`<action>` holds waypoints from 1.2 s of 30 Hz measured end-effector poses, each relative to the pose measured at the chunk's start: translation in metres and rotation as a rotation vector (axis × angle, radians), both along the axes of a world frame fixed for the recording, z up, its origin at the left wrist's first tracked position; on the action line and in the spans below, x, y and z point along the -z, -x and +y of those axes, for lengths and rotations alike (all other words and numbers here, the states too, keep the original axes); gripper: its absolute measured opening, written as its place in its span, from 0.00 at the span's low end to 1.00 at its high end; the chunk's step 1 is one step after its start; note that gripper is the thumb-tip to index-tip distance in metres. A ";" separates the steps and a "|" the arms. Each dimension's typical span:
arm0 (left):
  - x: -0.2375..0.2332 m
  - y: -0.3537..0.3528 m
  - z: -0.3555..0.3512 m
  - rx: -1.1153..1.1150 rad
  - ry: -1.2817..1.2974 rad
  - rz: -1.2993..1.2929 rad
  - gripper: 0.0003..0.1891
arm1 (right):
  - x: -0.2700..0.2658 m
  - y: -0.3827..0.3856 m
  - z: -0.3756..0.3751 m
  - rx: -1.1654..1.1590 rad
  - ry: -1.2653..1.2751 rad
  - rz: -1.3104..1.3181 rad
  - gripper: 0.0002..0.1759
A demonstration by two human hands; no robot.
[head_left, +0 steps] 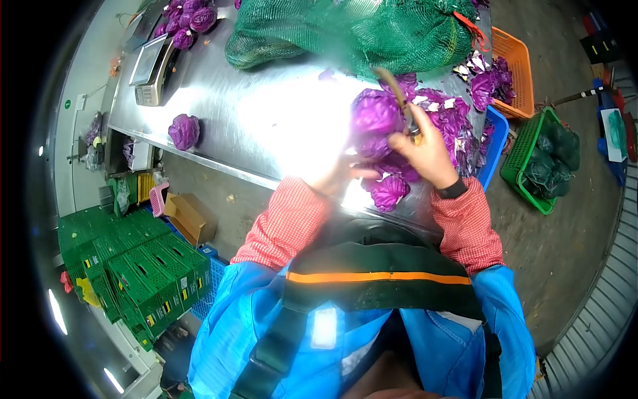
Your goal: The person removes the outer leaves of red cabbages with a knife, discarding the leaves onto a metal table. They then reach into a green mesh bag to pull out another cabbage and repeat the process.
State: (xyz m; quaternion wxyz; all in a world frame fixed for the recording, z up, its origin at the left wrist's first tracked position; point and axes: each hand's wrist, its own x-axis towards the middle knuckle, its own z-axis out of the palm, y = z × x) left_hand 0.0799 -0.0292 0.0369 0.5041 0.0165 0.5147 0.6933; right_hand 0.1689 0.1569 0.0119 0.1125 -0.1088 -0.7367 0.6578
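Note:
My right hand [428, 149] is wrapped round a knife [397, 88] with a curved blade that points up and away from me. Its thumb reaches over a purple cabbage [376, 112], and the blade passes along that cabbage's right side. Glare washes out much of my left hand [329, 176]; its fingers stretch rightward, apart, just below the cabbage, and I see nothing in them. Closer to me, another purple cabbage [389, 193] rests at the table edge. Loose purple leaves [455, 126] are heaped right of my right hand.
A large green mesh sack [412, 36] lies across the back of the metal table [232, 100]. A scale [151, 73] and a single cabbage [184, 132] are on the left. Orange [522, 70], blue [495, 143] and green baskets [522, 149] stand right. Green crates [143, 279] are stacked lower left.

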 end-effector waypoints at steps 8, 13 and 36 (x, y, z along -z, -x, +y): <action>-0.011 0.001 -0.005 0.031 0.174 0.593 0.43 | 0.049 0.003 -0.011 -0.111 0.934 -0.087 0.32; -0.029 -0.006 -0.003 -0.044 0.083 0.523 0.47 | 0.053 0.007 -0.023 -0.173 0.942 -0.055 0.31; 0.059 0.095 -0.122 -0.875 -0.183 -0.441 0.41 | 0.121 -0.009 -0.070 -0.055 -0.619 -0.292 0.18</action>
